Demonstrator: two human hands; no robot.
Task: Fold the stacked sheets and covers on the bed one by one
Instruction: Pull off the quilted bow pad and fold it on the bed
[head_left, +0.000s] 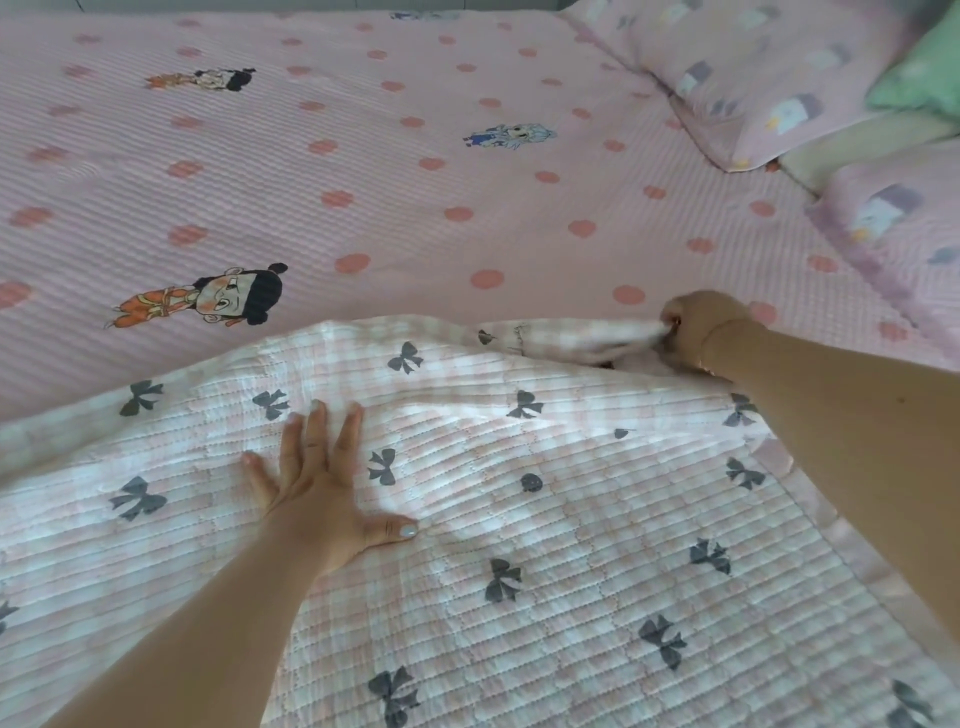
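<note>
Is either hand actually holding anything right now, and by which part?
The right hand grips the bow-print quilt by its bunched far corner. The left hand holds nothing; it presses flat on the quilt.

Open pink spotted bedspread (363, 171) fills the upper left and centre of the frame; pillows (769, 88) crowd the upper right, blocking passage there.

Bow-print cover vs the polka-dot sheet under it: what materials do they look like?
Bow-print cover: looks like quilted, lightly padded cotton-type fabric, matte; stitched rows pucker it, and a smoother, slightly shiny band edges it. Polka-dot sheet: ribbed or seersucker-like woven textile, matte, with fine parallel ridges. Exact fibre can't be told for either.
</note>
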